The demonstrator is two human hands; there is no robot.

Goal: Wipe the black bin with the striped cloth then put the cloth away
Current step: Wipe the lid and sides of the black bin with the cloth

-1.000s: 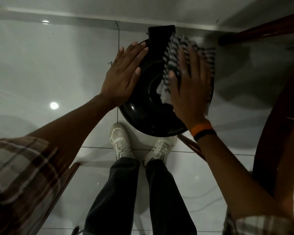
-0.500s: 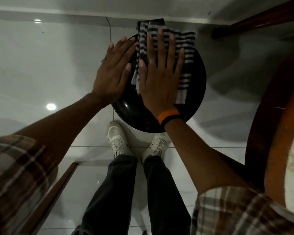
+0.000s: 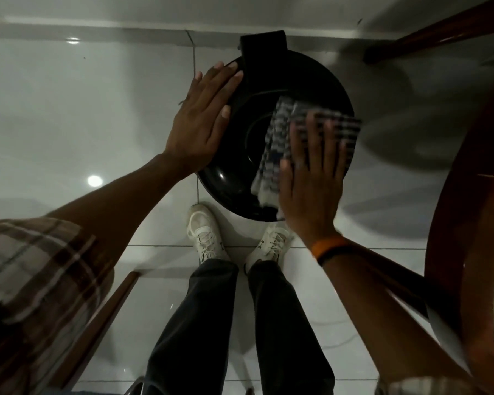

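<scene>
Fingers (image 3: pixel 330 138) of the right hand (image 3: pixel 308 192) are spread flat — the striped cloth (image 3: pixel 280 143) is pressed onto the black bin (image 3: pixel 231 178); the left hand (image 3: pixel 203 118) is laid open-fingered against its rim.

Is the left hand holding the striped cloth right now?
No, the left hand lies flat and bare on the black bin lid's left edge, while the right hand presses the striped cloth.
</scene>
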